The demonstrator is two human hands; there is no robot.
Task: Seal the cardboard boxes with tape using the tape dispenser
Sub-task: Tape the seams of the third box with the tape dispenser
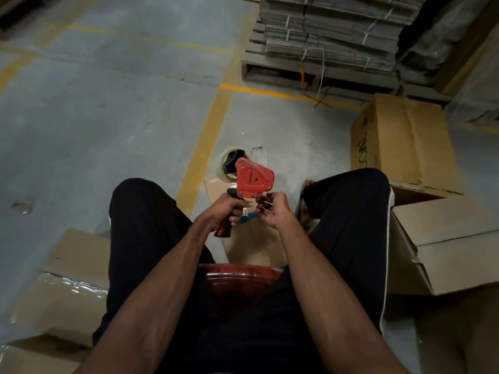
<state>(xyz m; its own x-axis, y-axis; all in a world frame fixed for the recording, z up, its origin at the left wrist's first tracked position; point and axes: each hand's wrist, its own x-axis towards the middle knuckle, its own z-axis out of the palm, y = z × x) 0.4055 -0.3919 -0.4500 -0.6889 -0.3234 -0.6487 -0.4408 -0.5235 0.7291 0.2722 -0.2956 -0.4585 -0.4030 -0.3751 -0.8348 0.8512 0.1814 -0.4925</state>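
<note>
Left hand point(229, 209) gripping the handle of the red tape dispenser point(252, 178), raised between the knees; right hand point(271, 211) pinching at the loose tape end beneath it; likely to fold, stick to itself or tear; boxes point(445, 244) unsealed alongside.

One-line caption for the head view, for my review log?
Seated person's left hand grips the red tape dispenser while the right hand fingers its tape end; cardboard boxes around.
</note>
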